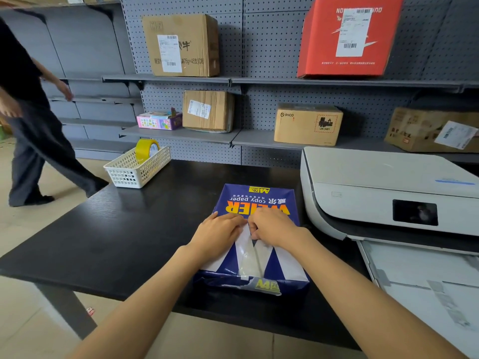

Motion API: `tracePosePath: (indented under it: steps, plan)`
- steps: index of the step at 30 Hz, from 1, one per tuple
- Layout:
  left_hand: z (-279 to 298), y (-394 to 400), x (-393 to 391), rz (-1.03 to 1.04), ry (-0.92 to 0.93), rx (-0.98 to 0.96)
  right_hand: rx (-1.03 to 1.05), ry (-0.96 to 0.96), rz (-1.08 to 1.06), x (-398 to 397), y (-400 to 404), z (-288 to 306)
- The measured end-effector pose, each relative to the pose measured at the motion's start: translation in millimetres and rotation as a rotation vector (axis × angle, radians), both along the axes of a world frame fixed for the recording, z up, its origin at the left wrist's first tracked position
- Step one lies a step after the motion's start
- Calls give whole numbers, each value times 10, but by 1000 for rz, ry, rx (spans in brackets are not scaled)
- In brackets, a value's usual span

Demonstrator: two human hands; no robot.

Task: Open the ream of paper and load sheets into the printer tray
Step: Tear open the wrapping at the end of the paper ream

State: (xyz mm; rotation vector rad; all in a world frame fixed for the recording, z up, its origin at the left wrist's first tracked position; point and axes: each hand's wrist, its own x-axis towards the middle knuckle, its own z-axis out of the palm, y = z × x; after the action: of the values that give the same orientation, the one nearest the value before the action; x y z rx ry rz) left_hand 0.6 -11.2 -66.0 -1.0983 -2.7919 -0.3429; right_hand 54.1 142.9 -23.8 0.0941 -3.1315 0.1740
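Head view looks down, close over the table [108, 244].

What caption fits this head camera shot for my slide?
Both bare hands, left hand and right hand, pull apart the blue paper ream wrapper on the black table beside the white printer.

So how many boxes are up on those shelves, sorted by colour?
Brown cardboard boxes: 4
Red boxes: 1
Pink boxes: 1
Total: 6
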Motion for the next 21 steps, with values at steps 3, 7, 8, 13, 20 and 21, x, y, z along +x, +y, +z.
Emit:
tracePosePath:
  steps: [3, 7, 8, 13, 20, 21]
  plan:
    - [41, 18, 56, 15, -38, -5, -31, -64, 3, 32, -1, 26]
    - [87, 46, 133, 39, -67, -19, -30, -156, 24, 80, -14, 104]
    - [82, 47, 136, 40, -70, -22, -9, -158, 38, 104, -34, 116]
    - [35, 34, 110, 54, -91, 18, 123, -61, 69, 264, -139, 110]
    - [17, 56, 109, 71, -99, 16, 132, -50, 46, 384, -142, 98]
    - [18, 56, 108, 70, -99, 22, 130, -52, 43, 396, -143, 97]
